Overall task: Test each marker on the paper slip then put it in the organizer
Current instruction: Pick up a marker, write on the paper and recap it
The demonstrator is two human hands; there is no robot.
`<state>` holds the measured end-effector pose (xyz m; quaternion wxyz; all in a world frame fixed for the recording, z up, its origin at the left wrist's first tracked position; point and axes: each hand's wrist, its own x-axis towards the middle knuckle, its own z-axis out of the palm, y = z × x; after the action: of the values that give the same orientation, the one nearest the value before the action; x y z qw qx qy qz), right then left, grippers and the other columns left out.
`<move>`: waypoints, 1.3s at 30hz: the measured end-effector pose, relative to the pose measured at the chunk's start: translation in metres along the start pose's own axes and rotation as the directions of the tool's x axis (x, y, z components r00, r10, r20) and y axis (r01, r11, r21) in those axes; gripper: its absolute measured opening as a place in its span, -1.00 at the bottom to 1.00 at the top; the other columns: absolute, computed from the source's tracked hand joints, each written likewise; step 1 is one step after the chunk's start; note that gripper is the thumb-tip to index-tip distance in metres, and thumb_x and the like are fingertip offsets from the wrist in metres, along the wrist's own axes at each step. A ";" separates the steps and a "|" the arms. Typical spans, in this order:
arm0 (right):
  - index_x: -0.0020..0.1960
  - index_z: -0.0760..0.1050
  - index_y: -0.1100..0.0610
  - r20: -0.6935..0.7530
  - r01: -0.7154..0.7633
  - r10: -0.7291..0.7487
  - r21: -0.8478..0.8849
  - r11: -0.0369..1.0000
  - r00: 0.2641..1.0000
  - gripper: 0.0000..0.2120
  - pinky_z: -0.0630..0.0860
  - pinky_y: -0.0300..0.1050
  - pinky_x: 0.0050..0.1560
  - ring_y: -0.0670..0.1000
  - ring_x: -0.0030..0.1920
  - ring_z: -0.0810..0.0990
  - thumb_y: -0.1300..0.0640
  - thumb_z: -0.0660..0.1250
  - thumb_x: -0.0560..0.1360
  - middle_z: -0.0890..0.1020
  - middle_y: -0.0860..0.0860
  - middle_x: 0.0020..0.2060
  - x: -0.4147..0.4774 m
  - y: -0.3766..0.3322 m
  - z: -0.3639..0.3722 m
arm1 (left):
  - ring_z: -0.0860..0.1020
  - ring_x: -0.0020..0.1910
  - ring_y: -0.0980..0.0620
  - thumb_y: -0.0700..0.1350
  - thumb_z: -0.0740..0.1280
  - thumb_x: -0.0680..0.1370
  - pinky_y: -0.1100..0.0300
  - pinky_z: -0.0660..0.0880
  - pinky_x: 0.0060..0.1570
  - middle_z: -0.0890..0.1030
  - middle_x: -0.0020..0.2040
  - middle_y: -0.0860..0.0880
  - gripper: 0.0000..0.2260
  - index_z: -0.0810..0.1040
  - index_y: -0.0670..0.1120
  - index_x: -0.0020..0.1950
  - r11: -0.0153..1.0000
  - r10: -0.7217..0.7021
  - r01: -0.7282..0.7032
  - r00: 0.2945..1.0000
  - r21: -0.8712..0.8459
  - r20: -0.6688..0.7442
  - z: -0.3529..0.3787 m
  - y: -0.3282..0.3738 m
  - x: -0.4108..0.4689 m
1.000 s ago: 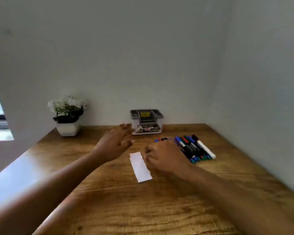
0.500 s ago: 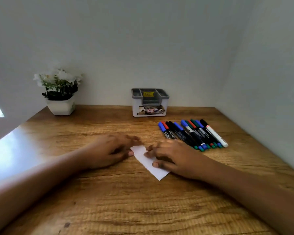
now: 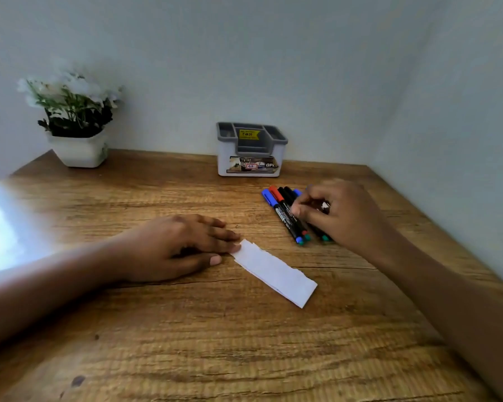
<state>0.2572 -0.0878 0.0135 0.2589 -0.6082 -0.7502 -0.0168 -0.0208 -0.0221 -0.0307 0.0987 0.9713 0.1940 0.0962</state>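
Observation:
A white paper slip (image 3: 275,273) lies at an angle on the wooden table (image 3: 215,329). My left hand (image 3: 183,245) rests flat beside it, fingertips pressing its upper left end. Several markers (image 3: 285,211) with blue, red and black caps lie in a row to the right. My right hand (image 3: 340,213) hovers over that row with fingers curled, pinching one of the markers; the far ones are hidden beneath it. A grey and white organizer (image 3: 250,150) stands at the back against the wall.
A white pot with white flowers (image 3: 76,123) stands at the back left corner. Walls close the table at the back and on the right. Bright glare falls on the table's left edge.
My right hand left the paper slip and moved right onto the row of markers. My left hand stayed at the slip's end. The camera tilted further down.

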 end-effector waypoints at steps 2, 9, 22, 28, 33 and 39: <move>-0.05 0.62 -0.03 0.054 -0.071 0.081 -0.163 0.984 0.995 -0.84 0.22 -0.30 -0.31 -0.11 -0.12 0.43 -0.07 0.36 0.46 0.55 -0.14 -0.21 0.013 -0.002 0.005 | 0.25 0.44 0.29 0.17 0.07 0.59 0.05 0.34 0.39 0.36 0.42 0.27 -0.60 0.40 0.20 0.41 1.000 0.005 -0.005 1.000 0.001 -0.007 0.000 0.000 0.000; -0.19 0.54 0.09 0.200 -0.122 0.211 -0.382 0.916 0.957 -0.69 0.39 -0.14 -0.30 0.00 -0.19 0.55 -0.17 0.37 0.41 0.60 0.00 -0.26 0.046 -0.018 0.037 | 0.24 0.44 0.31 0.19 0.08 0.61 0.21 0.32 0.38 0.37 0.41 0.30 -0.63 0.37 0.24 0.41 0.999 0.039 -0.038 0.997 0.013 -0.059 0.004 -0.006 0.001; -0.09 0.57 0.01 0.174 0.271 -0.234 -0.238 0.933 0.957 -0.80 0.39 -0.17 -0.26 -0.10 -0.21 0.48 -0.11 0.30 0.48 0.54 -0.12 -0.22 0.013 -0.049 0.008 | 0.51 0.19 0.30 0.19 0.23 0.56 0.34 0.44 0.08 0.55 0.23 0.25 -0.64 0.41 0.23 0.36 0.942 -0.312 0.205 0.829 -0.267 -0.465 -0.005 0.007 0.000; -0.04 0.53 0.06 0.110 0.340 -0.324 -0.179 0.923 0.939 -0.80 0.40 -0.14 -0.29 -0.06 -0.26 0.49 -0.06 0.30 0.49 0.57 -0.06 -0.22 0.015 -0.042 -0.003 | 0.62 -0.27 0.17 0.15 0.34 0.42 0.08 0.57 -0.19 0.66 -0.29 0.11 -0.76 0.59 0.19 0.07 0.906 -0.390 0.237 0.791 -0.351 -0.471 -0.007 0.024 0.002; 0.02 0.54 0.12 0.113 0.436 -0.421 -0.258 0.862 0.900 -0.65 0.47 -0.04 -0.40 0.06 -0.31 0.56 -0.05 0.07 0.55 0.62 0.03 -0.25 0.010 -0.054 0.009 | 0.61 -0.35 0.17 0.16 0.42 0.32 0.02 0.60 -0.21 0.66 -0.32 0.10 -0.81 0.63 0.18 -0.11 0.841 -0.474 0.213 0.733 -0.497 -0.488 -0.007 0.026 0.004; 0.04 0.58 0.06 0.114 0.462 -0.451 -0.107 0.881 0.885 -0.60 0.29 -0.25 -0.41 -0.17 -0.39 0.41 -0.13 0.06 0.54 0.57 -0.12 -0.29 0.019 -0.043 -0.001 | 0.59 -0.32 0.11 0.12 0.42 0.32 0.34 0.44 -0.33 0.66 -0.23 0.21 -0.84 0.59 0.25 -0.12 0.916 -0.356 0.136 0.713 -0.378 -0.605 -0.019 0.035 0.002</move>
<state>0.2155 -0.0826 0.0349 0.1746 -0.4302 -0.8800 -0.1001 -0.0113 -0.0499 -0.0043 0.1848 0.8106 0.3280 0.4486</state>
